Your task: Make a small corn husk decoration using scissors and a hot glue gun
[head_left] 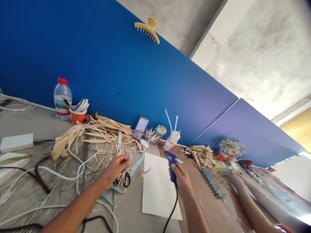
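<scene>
My right hand is wrapped round the handle of a blue glue gun, its nozzle toward the upper left and a white glue stick at its back. Below it lies a white sheet of paper. My left hand is pinched at the left of the paper, with a small light blue bit at its fingertips, too small to name. Black-handled scissors lie just below that hand, beside a light blue ribbon.
Dried husks and white cables cover the left side. Along the blue partition stand a bottle, an orange cup, a glass jar and a white cup. Other people's arms rest at the right.
</scene>
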Action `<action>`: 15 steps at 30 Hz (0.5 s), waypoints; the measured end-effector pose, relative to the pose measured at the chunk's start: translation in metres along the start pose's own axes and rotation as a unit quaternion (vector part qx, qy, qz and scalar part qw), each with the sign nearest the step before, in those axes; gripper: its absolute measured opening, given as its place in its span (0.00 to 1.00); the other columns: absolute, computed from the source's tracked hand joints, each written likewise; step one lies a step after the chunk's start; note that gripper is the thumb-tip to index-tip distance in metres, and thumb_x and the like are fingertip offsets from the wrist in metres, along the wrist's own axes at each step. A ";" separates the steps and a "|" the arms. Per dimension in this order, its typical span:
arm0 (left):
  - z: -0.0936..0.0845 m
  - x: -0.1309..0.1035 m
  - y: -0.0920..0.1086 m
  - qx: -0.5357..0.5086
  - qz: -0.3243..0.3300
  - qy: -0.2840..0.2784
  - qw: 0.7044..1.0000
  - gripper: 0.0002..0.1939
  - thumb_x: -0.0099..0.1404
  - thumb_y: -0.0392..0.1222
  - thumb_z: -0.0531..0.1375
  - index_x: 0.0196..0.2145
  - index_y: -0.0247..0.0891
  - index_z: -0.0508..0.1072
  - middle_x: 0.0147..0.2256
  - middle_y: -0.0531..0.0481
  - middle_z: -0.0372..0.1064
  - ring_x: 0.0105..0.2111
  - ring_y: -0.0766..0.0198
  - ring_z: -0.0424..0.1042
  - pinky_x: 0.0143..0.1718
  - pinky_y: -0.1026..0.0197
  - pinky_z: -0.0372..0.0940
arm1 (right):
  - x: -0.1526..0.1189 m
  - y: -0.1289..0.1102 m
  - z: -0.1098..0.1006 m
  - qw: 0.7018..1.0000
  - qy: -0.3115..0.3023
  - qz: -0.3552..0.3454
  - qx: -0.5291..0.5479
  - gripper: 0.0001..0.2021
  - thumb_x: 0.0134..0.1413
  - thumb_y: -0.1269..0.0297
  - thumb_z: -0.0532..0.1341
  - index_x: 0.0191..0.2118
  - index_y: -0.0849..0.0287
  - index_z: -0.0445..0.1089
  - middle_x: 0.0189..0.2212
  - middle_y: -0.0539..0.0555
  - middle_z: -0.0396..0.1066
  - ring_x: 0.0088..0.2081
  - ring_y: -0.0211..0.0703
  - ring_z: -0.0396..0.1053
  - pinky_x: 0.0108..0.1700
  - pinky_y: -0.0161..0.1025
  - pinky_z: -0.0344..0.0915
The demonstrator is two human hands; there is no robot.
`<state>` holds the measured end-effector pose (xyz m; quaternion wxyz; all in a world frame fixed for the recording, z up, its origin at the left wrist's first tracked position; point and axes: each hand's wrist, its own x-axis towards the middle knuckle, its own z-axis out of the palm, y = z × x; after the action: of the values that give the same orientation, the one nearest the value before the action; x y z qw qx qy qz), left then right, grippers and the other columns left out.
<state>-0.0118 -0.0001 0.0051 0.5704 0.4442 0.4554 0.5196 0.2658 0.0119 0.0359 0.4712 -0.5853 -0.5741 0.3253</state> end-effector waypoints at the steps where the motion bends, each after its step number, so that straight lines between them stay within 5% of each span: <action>1: 0.000 0.001 -0.002 0.003 0.000 0.001 1.000 0.16 0.46 0.53 0.63 0.24 0.37 0.68 0.20 0.58 0.59 0.21 0.69 0.55 0.23 0.66 0.50 | -0.004 -0.009 0.001 0.994 -0.038 0.020 0.099 0.19 0.49 0.49 0.57 0.36 0.62 0.70 0.20 0.50 0.62 0.21 0.38 0.58 0.23 0.34 0.54; 6: -0.004 0.010 -0.013 0.026 0.028 0.027 0.999 0.16 0.46 0.52 0.63 0.24 0.36 0.68 0.20 0.58 0.59 0.21 0.69 0.56 0.24 0.65 0.52 | -0.025 -0.039 0.039 0.933 -0.212 0.079 0.280 0.19 0.36 0.55 0.70 0.34 0.61 0.70 0.27 0.51 0.65 0.20 0.30 0.54 0.23 0.32 0.49; 8: -0.006 0.013 -0.015 0.035 0.047 0.041 0.997 0.16 0.48 0.53 0.62 0.25 0.36 0.69 0.21 0.57 0.60 0.22 0.68 0.57 0.25 0.65 0.53 | -0.029 -0.039 0.060 0.922 -0.254 0.073 0.283 0.19 0.42 0.51 0.66 0.34 0.62 0.70 0.28 0.52 0.65 0.22 0.31 0.55 0.24 0.32 0.50; 15: -0.006 0.013 -0.012 0.031 0.067 0.070 0.995 0.14 0.50 0.52 0.60 0.25 0.36 0.69 0.20 0.57 0.61 0.22 0.68 0.59 0.25 0.64 0.55 | -0.025 -0.020 0.092 0.962 -0.248 0.007 0.113 0.19 0.47 0.48 0.62 0.35 0.61 0.70 0.26 0.50 0.63 0.27 0.36 0.58 0.31 0.35 0.56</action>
<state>-0.0153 0.0120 -0.0086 0.4868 0.4538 0.4797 0.5718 0.1701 0.0015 0.0188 0.3751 -0.4329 -0.6285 0.5261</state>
